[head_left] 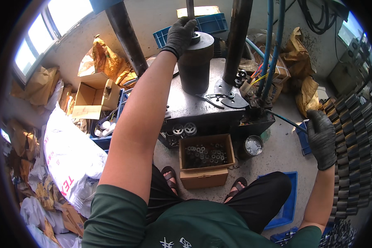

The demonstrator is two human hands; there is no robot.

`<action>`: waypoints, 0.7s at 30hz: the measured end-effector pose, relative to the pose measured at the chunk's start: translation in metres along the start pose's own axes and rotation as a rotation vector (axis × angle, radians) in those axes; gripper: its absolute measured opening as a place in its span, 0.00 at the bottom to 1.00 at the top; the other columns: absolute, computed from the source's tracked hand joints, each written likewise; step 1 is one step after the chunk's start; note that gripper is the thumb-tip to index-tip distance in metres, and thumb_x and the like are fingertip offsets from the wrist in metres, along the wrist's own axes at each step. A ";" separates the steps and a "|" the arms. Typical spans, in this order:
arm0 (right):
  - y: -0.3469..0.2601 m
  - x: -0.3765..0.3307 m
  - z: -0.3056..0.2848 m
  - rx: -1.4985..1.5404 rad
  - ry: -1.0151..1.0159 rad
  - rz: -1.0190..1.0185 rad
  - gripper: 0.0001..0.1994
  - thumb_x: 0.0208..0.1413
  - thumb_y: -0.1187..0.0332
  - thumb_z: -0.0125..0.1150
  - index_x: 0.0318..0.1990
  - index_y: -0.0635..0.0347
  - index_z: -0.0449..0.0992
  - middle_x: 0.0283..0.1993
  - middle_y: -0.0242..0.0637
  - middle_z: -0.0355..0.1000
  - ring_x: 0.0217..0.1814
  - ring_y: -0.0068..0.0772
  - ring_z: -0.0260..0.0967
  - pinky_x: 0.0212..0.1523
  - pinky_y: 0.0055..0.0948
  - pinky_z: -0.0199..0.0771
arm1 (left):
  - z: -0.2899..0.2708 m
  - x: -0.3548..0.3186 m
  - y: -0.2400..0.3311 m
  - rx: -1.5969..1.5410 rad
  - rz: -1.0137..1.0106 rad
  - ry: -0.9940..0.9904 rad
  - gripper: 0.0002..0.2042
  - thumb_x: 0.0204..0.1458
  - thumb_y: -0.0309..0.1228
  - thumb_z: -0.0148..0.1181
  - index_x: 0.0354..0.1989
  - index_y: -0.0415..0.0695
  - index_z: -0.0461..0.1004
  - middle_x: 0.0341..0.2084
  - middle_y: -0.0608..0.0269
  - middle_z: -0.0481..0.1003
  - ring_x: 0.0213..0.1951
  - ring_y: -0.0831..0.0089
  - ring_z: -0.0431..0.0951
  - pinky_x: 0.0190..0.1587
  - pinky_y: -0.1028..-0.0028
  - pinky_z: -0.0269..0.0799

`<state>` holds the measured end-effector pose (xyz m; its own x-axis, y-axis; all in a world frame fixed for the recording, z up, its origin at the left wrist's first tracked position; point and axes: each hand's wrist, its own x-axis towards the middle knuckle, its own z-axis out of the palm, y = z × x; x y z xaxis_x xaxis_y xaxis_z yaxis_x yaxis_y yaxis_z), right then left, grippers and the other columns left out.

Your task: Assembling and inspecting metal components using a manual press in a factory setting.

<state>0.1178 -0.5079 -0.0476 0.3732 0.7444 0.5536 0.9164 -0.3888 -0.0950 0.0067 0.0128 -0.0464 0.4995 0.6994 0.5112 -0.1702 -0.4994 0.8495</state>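
My left hand (pixel 180 35), in a dark glove, is raised to the top of a thick steel cylinder (pixel 195 68). Its fingers close about a small dark metal ring (pixel 196 38) on the cylinder's top face, beneath a vertical press rod (pixel 190 9); the fingertips are partly hidden. The cylinder stands upright on the metal press table (pixel 182 103). Out at the right, my gloved right hand (pixel 320 138) is closed at the end of a blue lever (pixel 286 120) that slopes up to the machine. Part of that grip is hidden.
An open cardboard box (pixel 206 178) of small metal rings sits between my feet. Two dark columns (pixel 127 38) (pixel 238 37) flank the cylinder. Stacked metal cylinders (pixel 355 153) line the right side. A white sack (pixel 68 159) leans at left. Blue hoses (pixel 273 49) hang behind.
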 end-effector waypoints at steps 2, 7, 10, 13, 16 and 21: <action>0.017 0.047 0.008 -0.009 0.207 -0.063 0.11 0.57 0.72 0.61 0.46 0.63 0.80 0.42 0.50 0.78 0.46 0.51 0.77 0.49 0.39 0.77 | 0.001 -0.001 -0.002 -0.031 0.002 -0.017 0.19 0.61 0.42 0.59 0.53 0.41 0.78 0.36 0.62 0.81 0.37 0.75 0.79 0.44 0.73 0.76; 0.044 0.142 0.026 -0.031 0.208 0.094 0.14 0.60 0.63 0.58 0.49 0.55 0.81 0.47 0.48 0.79 0.52 0.51 0.76 0.51 0.42 0.76 | -0.001 -0.002 0.001 -0.113 -0.035 -0.048 0.18 0.63 0.42 0.58 0.53 0.41 0.77 0.34 0.62 0.80 0.35 0.77 0.78 0.43 0.74 0.76; 0.048 0.173 0.025 -0.172 0.172 0.138 0.16 0.61 0.58 0.56 0.50 0.54 0.80 0.48 0.47 0.78 0.52 0.51 0.76 0.53 0.45 0.75 | 0.003 0.000 0.005 -0.116 -0.005 -0.066 0.17 0.64 0.40 0.58 0.53 0.41 0.76 0.35 0.63 0.79 0.35 0.78 0.77 0.41 0.75 0.76; 0.041 0.187 0.026 -0.234 0.072 0.205 0.15 0.60 0.57 0.55 0.47 0.55 0.81 0.46 0.49 0.78 0.50 0.53 0.76 0.51 0.45 0.75 | 0.000 -0.002 0.013 -0.085 -0.016 -0.122 0.15 0.65 0.36 0.56 0.55 0.40 0.71 0.38 0.59 0.75 0.45 0.72 0.78 0.40 0.73 0.84; 0.035 0.187 0.022 -0.251 -0.003 0.232 0.15 0.60 0.57 0.54 0.45 0.56 0.81 0.46 0.50 0.78 0.49 0.54 0.76 0.51 0.47 0.75 | -0.003 -0.012 0.020 -0.231 -0.103 -0.095 0.13 0.64 0.32 0.58 0.53 0.42 0.72 0.37 0.63 0.75 0.44 0.73 0.78 0.40 0.75 0.81; 0.031 0.179 0.018 -0.267 -0.011 0.255 0.15 0.59 0.57 0.55 0.44 0.57 0.80 0.45 0.51 0.78 0.48 0.55 0.76 0.50 0.47 0.75 | 0.009 -0.062 0.045 0.063 0.064 -0.034 0.11 0.61 0.29 0.62 0.50 0.44 0.73 0.39 0.64 0.77 0.42 0.76 0.75 0.48 0.72 0.74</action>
<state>0.2155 -0.3770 0.0338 0.5880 0.6105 0.5307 0.7241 -0.6896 -0.0089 -0.0239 -0.0574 -0.0414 0.5182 0.6474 0.5589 -0.1494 -0.5749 0.8045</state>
